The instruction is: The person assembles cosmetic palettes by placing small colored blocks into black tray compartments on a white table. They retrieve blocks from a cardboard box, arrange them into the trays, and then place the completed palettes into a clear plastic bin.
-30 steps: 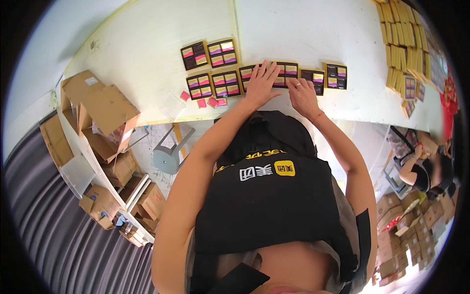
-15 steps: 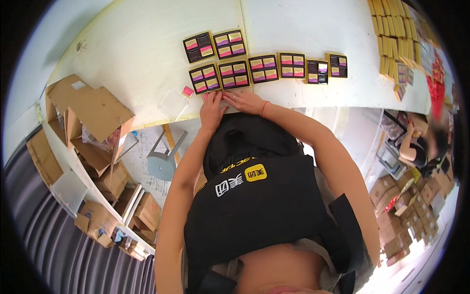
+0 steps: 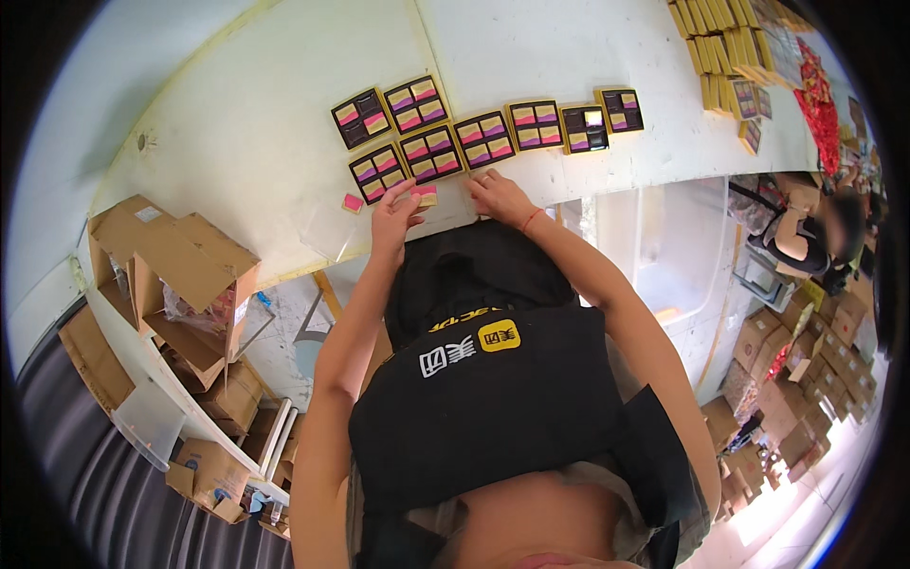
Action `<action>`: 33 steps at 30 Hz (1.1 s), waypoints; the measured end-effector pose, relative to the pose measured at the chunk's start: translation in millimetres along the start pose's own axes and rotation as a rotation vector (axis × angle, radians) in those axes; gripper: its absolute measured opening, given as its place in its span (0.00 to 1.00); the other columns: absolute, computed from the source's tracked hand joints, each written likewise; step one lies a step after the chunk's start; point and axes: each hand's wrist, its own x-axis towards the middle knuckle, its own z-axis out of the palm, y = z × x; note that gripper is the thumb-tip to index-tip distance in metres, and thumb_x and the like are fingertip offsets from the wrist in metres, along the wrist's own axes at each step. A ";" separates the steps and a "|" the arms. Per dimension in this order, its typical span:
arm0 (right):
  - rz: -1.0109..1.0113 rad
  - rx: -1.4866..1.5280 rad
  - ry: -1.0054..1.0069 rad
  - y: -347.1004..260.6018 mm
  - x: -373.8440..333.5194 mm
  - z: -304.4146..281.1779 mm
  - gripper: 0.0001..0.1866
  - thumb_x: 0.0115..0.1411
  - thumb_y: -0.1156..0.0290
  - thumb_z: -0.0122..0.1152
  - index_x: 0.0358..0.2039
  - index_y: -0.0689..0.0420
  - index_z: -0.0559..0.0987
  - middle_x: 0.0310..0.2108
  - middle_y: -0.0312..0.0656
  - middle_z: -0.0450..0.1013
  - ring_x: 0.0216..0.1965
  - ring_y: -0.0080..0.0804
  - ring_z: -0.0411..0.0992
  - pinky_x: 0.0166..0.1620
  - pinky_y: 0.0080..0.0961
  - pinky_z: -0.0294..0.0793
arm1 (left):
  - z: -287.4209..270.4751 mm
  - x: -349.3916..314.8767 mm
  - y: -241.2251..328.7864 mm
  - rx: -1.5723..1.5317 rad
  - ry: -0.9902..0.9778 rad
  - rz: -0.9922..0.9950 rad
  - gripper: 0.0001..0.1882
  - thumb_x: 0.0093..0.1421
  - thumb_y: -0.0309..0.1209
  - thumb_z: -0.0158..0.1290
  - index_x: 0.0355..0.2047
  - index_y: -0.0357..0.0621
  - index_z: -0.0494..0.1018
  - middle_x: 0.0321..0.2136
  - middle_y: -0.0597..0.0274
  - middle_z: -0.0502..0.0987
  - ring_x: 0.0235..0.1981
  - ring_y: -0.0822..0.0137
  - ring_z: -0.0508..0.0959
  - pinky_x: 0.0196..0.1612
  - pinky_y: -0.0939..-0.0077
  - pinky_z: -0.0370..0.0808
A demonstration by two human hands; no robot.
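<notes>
Left hand (image 3: 391,216) has a loose grip going on: fingers part spread and a bit curled, a gap showing between thumb and forefinger. A pink-and-gold piece (image 3: 426,196), maybe two, sits at its 2 o'clock, right by the fingertips — can't tell if they're actually touching. Right hand (image 3: 502,197) keeps a tighter grip, fingertips bunched at its 10 o'clock by the near rim of a full tray (image 3: 495,161). Whether it's pinching anything, no clue, the fingers hide it.

A loose pink piece (image 3: 353,204) lies between 9 and 10 o'clock from the left hand, with a clear plastic sheet (image 3: 329,230) around 9. More trays run along the bench (image 3: 237,142) from the left hand's 11 round to 2 o'clock; a back one (image 3: 367,103) shows two dark slots. Stacked yellow boxes (image 3: 718,47) stand at the right hand's 2 o'clock — well clear of the fingers. The left fingers partly block the nearest tray (image 3: 356,180).
</notes>
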 end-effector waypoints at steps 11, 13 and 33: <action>0.811 1.361 0.224 75.9 -75.8 -120.4 0.19 0.61 0.73 0.58 0.55 0.54 0.75 0.30 0.28 0.72 0.34 0.15 0.69 0.35 0.16 0.68 | 146.1 33.6 22.4 0.189 -0.173 0.123 0.16 0.58 0.25 0.56 0.48 0.43 0.72 0.32 0.71 0.76 0.31 0.79 0.72 0.35 0.85 0.69; 0.850 1.567 0.277 89.8 -92.7 -146.8 0.18 0.63 0.73 0.57 0.54 0.53 0.76 0.30 0.26 0.71 0.35 0.13 0.69 0.35 0.13 0.66 | 177.8 48.0 19.7 0.204 -0.205 0.132 0.20 0.58 0.24 0.55 0.52 0.43 0.72 0.31 0.72 0.75 0.30 0.79 0.70 0.35 0.84 0.67; 0.370 0.393 0.301 194.8 -91.4 -161.0 0.05 0.55 0.78 0.58 0.33 0.57 0.78 0.31 0.41 0.74 0.36 0.42 0.72 0.41 0.35 0.72 | 313.4 129.2 -2.3 1.078 0.052 0.417 0.10 0.52 0.29 0.59 0.33 0.44 0.71 0.30 0.59 0.76 0.30 0.56 0.77 0.33 0.62 0.74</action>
